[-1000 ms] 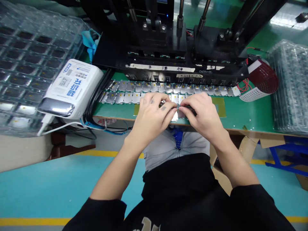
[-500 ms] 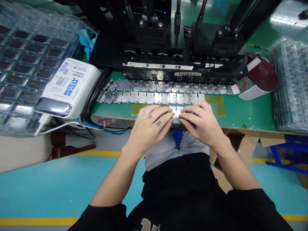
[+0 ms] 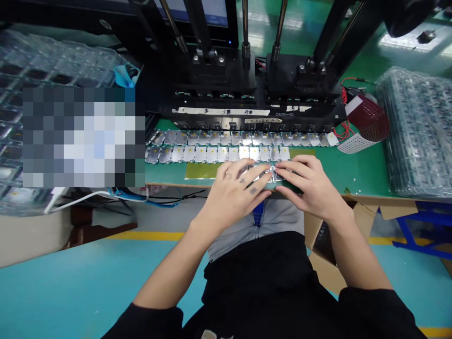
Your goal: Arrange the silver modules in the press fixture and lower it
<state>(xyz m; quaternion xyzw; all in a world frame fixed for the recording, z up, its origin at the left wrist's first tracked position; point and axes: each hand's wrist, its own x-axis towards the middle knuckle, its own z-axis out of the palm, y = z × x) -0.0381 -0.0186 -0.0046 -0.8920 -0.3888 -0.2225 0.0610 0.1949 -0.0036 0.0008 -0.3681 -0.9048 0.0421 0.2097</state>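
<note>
My left hand (image 3: 233, 190) and my right hand (image 3: 310, 186) meet at the front edge of the green bench top (image 3: 335, 172). Their fingertips press on a small group of silver plates (image 3: 272, 173), mostly hidden by my fingers. Behind my hands lie two long rows of silver plates with yellow dots. The nearer row (image 3: 212, 154) ends just above my left hand, and the farther row (image 3: 240, 138) runs beside the black fixture. A yellow-green pad (image 3: 199, 171) lies to the left of my left hand.
A black fixture with numbered tape (image 3: 222, 111) and upright rods stands behind the rows. A red mesh basket (image 3: 369, 120) sits at its right. Stacks of transparent trays stand at the right (image 3: 416, 132) and left (image 3: 35, 61). A pixelated patch covers part of the left.
The view has shifted, so the bench sits lower and further left in the frame. My hands have moved closer around the silver plates, and my fingers now cover more of them.
</note>
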